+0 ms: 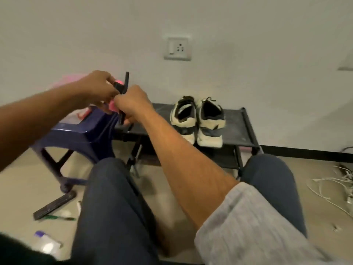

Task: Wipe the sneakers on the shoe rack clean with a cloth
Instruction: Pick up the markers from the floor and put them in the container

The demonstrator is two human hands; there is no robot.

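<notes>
Left grip (97,87) and right grip (131,104) both pinching a slim black bar-shaped object (126,81). Cream-and-black sneakers (197,121) on the black fabric shoe rack (238,129), rightward of both, heels facing here, long axes running wallward; right grip nearer.

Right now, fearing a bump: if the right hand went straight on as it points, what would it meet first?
The right hand would meet the left hand first, just past the black bar both grip; the purple stool lies beyond, depth unclear.
</notes>
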